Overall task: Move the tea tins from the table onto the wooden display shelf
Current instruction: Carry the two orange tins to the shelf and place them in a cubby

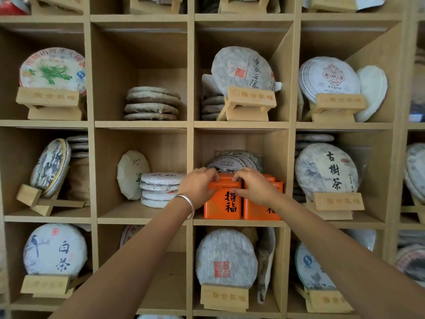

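Note:
Two orange tea tins stand side by side in a middle compartment of the wooden display shelf [239, 223]. The left tin [224, 201] shows black characters and the words GOOD LUCK. My left hand [197, 186], with a silver bracelet on the wrist, grips that tin's top left corner. My right hand [254, 186] rests its fingers on the same tin's lid and right edge, and it covers much of the right tin [264, 210]. More orange shows behind, partly hidden. A wrapped tea cake [232, 162] leans at the back of the compartment.
Every other compartment holds paper-wrapped round tea cakes, some upright on small wooden stands [250, 104], some stacked flat [151, 103]. A stack of white cakes [161, 188] lies in the compartment to the left. The table is out of view.

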`<state>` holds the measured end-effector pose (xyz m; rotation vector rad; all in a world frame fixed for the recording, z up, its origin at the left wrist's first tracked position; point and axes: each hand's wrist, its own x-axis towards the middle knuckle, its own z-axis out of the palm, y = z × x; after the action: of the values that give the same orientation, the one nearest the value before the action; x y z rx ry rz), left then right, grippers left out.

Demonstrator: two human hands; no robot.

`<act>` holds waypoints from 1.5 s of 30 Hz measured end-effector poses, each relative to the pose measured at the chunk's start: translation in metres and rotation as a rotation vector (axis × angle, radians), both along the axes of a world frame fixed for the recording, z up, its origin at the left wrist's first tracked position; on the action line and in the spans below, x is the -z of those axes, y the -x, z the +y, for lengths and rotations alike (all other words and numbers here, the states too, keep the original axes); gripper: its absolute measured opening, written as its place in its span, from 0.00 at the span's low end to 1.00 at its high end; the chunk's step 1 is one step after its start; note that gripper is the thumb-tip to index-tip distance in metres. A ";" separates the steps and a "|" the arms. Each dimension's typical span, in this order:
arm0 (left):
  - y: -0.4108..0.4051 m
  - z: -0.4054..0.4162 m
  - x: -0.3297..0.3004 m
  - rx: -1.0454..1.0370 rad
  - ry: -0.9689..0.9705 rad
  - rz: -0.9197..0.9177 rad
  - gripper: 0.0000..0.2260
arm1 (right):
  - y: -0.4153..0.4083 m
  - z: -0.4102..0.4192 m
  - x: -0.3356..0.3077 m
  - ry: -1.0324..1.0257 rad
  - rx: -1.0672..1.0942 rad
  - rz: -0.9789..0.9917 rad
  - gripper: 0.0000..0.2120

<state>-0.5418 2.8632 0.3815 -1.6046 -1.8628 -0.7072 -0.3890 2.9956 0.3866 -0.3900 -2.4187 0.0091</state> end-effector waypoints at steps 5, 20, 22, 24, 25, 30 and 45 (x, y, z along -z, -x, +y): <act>-0.002 -0.001 0.000 0.005 -0.004 0.007 0.11 | -0.004 -0.002 -0.001 0.010 -0.009 0.018 0.17; -0.073 0.056 -0.007 0.049 0.038 0.180 0.14 | -0.085 0.014 -0.013 -0.416 0.282 -0.197 0.16; -0.075 0.060 -0.007 0.030 0.043 0.183 0.13 | -0.085 0.016 -0.012 -0.499 0.330 -0.220 0.16; -0.074 0.063 -0.008 0.025 0.046 0.182 0.12 | -0.084 0.019 -0.011 -0.535 0.355 -0.229 0.15; -0.073 0.063 -0.009 0.025 0.051 0.184 0.11 | -0.084 0.020 -0.010 -0.539 0.358 -0.227 0.15; -0.070 0.063 -0.008 0.033 0.060 0.166 0.11 | -0.084 0.022 -0.009 -0.489 0.334 -0.192 0.13; -0.069 0.062 -0.010 0.055 0.087 0.113 0.11 | -0.084 0.021 -0.011 -0.463 0.317 -0.184 0.13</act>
<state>-0.4724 2.9247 0.3916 -1.7197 -1.7962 -0.5540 -0.3047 3.0168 0.3974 -0.5690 -2.4111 -0.7395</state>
